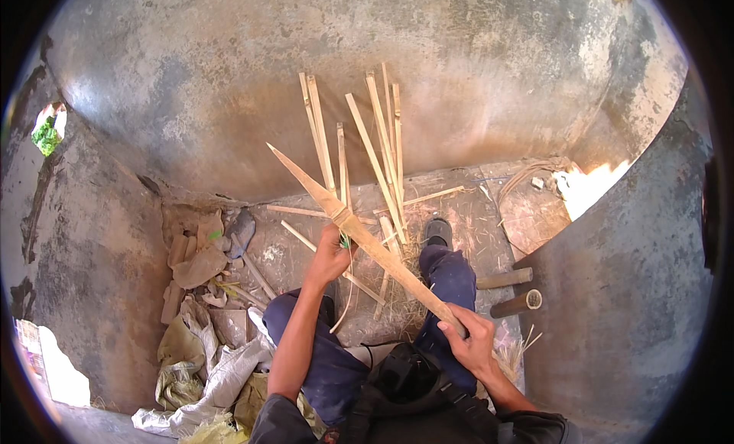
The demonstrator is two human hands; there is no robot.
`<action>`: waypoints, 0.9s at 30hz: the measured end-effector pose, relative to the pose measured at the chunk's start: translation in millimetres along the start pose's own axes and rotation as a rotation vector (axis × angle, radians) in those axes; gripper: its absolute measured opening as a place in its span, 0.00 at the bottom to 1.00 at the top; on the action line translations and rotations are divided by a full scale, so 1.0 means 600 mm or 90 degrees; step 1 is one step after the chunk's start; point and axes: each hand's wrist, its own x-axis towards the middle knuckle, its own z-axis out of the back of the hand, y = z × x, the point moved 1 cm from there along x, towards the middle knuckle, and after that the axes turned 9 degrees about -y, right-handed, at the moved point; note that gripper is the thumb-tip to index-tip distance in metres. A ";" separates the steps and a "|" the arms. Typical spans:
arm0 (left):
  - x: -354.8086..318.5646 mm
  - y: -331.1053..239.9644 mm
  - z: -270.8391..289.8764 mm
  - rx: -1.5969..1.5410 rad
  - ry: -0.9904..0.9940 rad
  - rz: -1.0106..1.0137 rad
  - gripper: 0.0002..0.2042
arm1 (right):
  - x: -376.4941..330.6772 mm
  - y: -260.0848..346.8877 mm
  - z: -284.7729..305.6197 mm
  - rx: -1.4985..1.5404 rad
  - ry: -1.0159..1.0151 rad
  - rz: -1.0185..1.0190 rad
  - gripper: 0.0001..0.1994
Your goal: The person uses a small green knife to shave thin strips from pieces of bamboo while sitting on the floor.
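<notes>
A long split bamboo piece (394, 262) slants across the middle, its pointed end up and to the left, with a node partway down. My right hand (472, 343) is closed round its lower right end. My left hand (330, 257) is closed just under the node, close against the bamboo. Something small and green (345, 241) shows at its fingers; what it grips is mostly hidden. A thin curled shaving (349, 291) hangs beside that hand.
Several bamboo strips (368, 142) lean on the curved wall (474, 100), and others lie on the floor with shavings. Two bamboo tubes (527, 303) lie at the right. Sacks (218, 375) and broken shards (199, 267) are piled at the left. My shoe (437, 230) stands ahead.
</notes>
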 end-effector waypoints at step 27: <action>-0.001 -0.046 -0.013 -0.166 -0.060 0.295 0.12 | 0.005 -0.037 -0.031 -0.020 0.007 -0.062 0.16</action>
